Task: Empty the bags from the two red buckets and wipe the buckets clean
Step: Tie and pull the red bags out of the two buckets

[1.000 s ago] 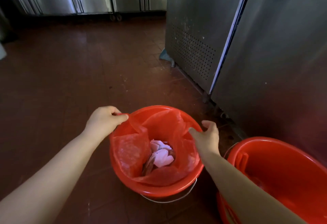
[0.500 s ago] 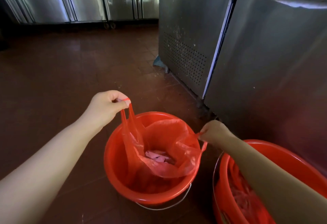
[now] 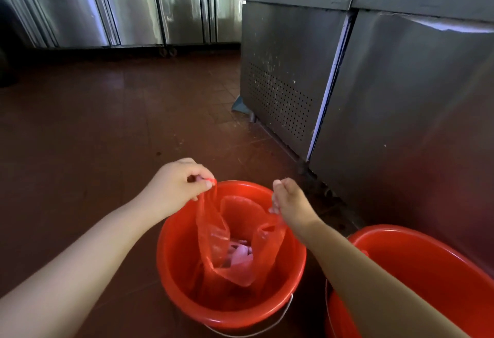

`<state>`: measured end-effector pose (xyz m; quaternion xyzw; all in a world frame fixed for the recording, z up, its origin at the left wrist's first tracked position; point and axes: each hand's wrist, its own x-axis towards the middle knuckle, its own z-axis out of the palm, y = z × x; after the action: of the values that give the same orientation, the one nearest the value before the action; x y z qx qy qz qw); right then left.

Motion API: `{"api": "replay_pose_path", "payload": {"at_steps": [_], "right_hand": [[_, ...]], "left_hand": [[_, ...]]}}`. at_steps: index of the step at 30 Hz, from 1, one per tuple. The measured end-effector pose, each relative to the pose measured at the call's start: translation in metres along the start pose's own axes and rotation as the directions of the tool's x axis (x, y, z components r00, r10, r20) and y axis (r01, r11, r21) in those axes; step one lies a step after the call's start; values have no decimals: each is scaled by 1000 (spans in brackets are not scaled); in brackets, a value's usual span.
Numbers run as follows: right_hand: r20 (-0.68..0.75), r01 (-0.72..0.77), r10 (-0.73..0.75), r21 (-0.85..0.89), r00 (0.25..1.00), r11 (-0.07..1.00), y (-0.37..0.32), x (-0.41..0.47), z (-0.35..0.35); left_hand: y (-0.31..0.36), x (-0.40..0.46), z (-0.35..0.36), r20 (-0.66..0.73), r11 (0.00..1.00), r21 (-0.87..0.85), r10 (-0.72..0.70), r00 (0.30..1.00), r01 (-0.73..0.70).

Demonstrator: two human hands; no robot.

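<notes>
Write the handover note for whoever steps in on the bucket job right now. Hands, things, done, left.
Left hand: pinches one top edge of the red bag.
Right hand: grips the opposite edge.
The bag hangs between both hands, its bottom inside the left bucket; pale waste sits in it.
The right bucket stands beside it on the floor, mostly hidden by the right forearm, so its contents cannot be judged.
Done: bag edges freed from the rim.
Left: lift this bag out, empty the other bucket, wipe both.
</notes>
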<state>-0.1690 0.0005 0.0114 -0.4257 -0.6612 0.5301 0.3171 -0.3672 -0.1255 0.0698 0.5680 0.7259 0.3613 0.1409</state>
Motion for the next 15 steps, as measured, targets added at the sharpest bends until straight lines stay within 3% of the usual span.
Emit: {"api": "replay_pose_path", "payload": {"at_steps": [3,5,8,12,15], "right_hand": [[127,-12,29,-137,991,990,3,-3,17],[265,-42,69,-109,962,993,2,-6,28],[356,-71,97,-88,929,994,0,-6,46],[226,21,5,-114,974,993,0,-9,67],[135,40,-23,-126,991,991,4,-10,68]], "left_hand": [[3,2,1,61,999,-2,45,997,-45],[6,8,0,80,999,-7,54,995,-53],[16,19,2,100,997,-28,71,992,-69],[29,29,17,225,989,15,140,964,-147],[24,37,18,275,993,-69,112,955,-97]]}}
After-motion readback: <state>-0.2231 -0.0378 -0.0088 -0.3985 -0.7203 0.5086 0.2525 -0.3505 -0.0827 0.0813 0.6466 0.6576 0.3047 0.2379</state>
